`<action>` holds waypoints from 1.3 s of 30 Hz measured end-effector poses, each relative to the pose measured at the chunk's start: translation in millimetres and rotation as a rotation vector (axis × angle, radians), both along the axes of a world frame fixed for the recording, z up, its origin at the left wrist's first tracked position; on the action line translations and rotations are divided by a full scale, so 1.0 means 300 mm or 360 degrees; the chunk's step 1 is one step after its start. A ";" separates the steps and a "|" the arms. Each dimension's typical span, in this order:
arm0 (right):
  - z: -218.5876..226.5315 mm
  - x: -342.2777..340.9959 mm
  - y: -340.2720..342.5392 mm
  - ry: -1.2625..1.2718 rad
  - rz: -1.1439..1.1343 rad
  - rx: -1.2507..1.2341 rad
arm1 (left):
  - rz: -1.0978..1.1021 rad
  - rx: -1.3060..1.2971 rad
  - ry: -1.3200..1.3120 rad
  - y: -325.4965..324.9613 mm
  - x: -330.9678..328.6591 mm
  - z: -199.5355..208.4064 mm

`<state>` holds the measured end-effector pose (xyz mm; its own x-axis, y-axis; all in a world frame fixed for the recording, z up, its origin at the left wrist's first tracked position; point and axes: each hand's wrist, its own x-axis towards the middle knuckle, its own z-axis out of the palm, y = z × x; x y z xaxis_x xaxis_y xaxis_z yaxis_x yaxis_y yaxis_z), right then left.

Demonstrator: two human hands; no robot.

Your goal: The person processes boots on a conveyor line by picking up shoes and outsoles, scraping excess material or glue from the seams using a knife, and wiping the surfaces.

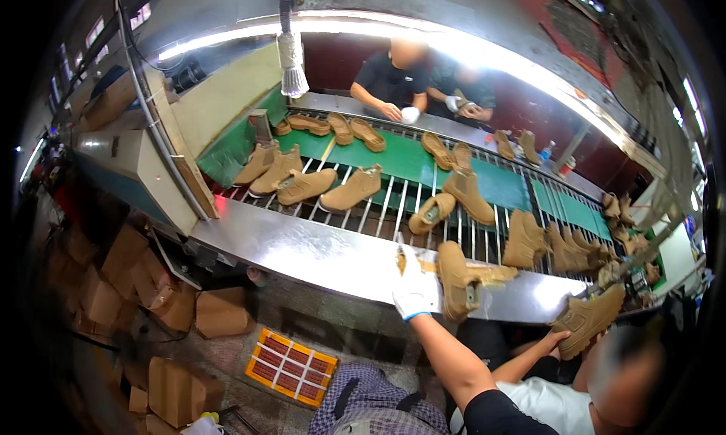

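Note:
My right hand (416,285), in a white glove with a blue cuff, reaches over the metal ledge of the conveyor with its fingers stretched away from me. A brown patch shows by the fingers; whether it is a stain or a thing is unclear. Just right of the glove, a tan ankle boot (454,276) lies on the ledge, its shaft toward me. Beyond the fingers, another tan boot (432,213) lies tipped on the rollers, its opening showing. A taller boot (469,196) rests behind it. My left hand is out of view.
Several boots and loose soles (367,135) lie along the conveyor (302,227). Two people work across it. Close on my right, a person holds a boot (594,320). Cardboard boxes (223,312) and an orange-framed crate (291,367) stand on the floor at left.

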<state>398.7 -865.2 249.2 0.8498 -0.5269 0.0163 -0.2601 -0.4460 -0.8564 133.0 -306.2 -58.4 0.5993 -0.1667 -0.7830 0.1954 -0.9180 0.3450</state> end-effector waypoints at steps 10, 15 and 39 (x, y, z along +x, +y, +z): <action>-0.853 0.182 -0.151 0.0636 0.0407 -0.1105 | 0.0278 -0.0197 -0.0440 -0.278 0.923 0.221; -0.305 0.497 -0.194 -0.0600 -0.0616 -0.1227 | 0.0222 -0.1056 -0.1282 -0.681 1.811 0.830; -0.167 2.093 -0.299 -0.0209 0.0518 -0.0213 | -0.0937 0.0621 -0.1650 -1.416 3.922 0.714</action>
<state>1026.5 -954.9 199.2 0.9586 -0.2152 0.1867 0.0220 -0.5974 -0.8016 1309.5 -730.9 155.7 0.8753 -0.4813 -0.0456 -0.4786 -0.8492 -0.2232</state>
